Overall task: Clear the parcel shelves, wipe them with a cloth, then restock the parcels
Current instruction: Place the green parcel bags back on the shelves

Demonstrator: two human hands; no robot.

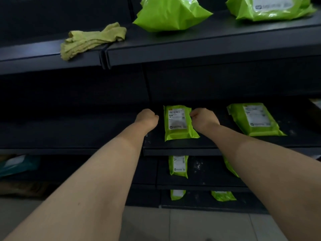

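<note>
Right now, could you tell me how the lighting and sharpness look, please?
Head view: dim, shelf recesses nearly black. Head view: glare streaks the top-shelf parcel. Head view: shelf edges bow from the wide lens; the label on the middle parcel is too soft to read.

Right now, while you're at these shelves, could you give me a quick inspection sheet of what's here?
Surface: dark middle shelf, with pale specks on it.
Job's things: small green parcel lies flat, label up; larger parcel to its right, apart; yellow-green cloth crumpled on the upper shelf, left of a bulky parcel and a second bulky parcel; lower-shelf parcels below.
Clutter: teal packet low left, blurred.
Grips: left hand curled beside the small green parcel, holding nothing; right hand pinches its right edge.
Cables: nothing seen.
Surroundings: pale tiled floor.
</note>
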